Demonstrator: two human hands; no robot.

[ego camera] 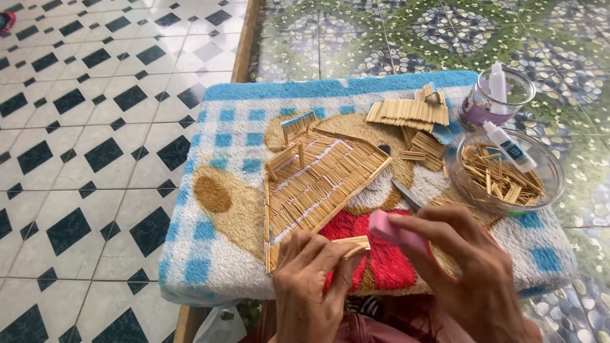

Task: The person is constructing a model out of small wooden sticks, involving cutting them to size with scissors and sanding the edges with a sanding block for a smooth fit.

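Setting: tiled floor [89, 127], black-and-white diamonds on one side, a pebble-and-flower pattern on the other; a low stool topped with a plush blue-checked cushion [210, 254] serves as the work surface.
Landmark: stick panel [321, 181], a flat sheet of thin wooden sticks glued side by side, lying mid-cushion (probably kept flat so the sheet holds its shape).
Left hand [311, 279]: just below the panel's near corner, fingers closed around a small stick piece [351, 244], held level so its end faces the other hand.
Right hand [460, 267]: right of and below the panel, fingers pinched on a pink block [391, 230], its end close against the stick piece (actual contact cannot be told).
Stick bundles [410, 111]: beyond the panel, upper right.
Glass bowl [553, 184]: right of the panel, holding loose sticks and a small glue bottle [508, 147].
Glass jar [480, 108]: beyond the bowl.
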